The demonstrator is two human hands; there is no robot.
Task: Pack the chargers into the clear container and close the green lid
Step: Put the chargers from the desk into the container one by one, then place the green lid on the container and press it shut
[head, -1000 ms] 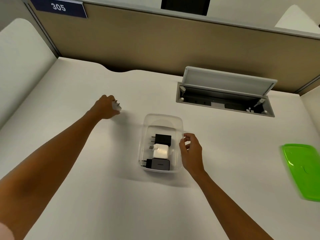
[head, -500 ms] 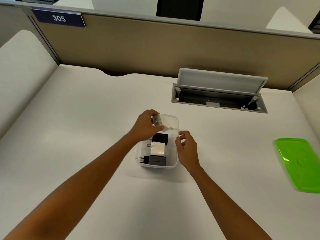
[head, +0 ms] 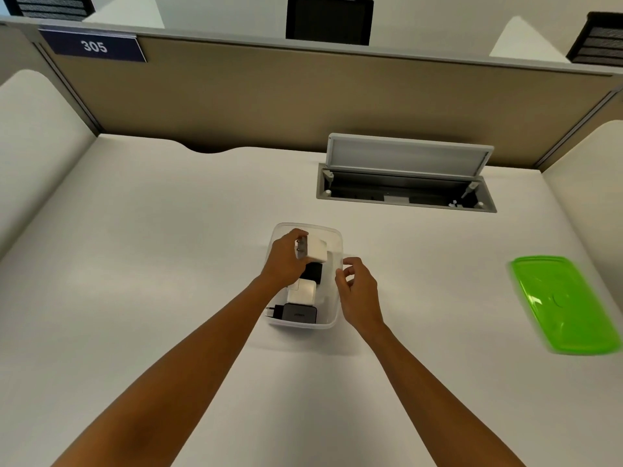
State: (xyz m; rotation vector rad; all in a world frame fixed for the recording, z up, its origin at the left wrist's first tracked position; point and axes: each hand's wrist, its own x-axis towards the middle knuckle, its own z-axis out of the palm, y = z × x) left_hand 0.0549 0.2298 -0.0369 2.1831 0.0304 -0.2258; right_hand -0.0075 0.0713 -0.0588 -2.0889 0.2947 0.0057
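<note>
A clear container [head: 333, 323] stands on the white desk in the middle of the head view. Inside lie a black charger [head: 313, 273], a white charger [head: 302, 293] and a dark grey charger [head: 299, 313] nearest me. My left hand [head: 286, 259] holds another white charger [head: 315, 250] over the container's far end, its prongs pointing left. My right hand [head: 358, 291] pinches the container's right rim. The green lid [head: 564, 303] lies flat on the desk far to the right.
An open cable hatch [head: 406, 193] with its grey flap raised is set into the desk behind the container. A tan partition [head: 303, 102] closes the back, and white side panels flank the desk.
My left hand carried the white charger from the desk at the left to above the container's far end. My right hand stayed on the rim.
</note>
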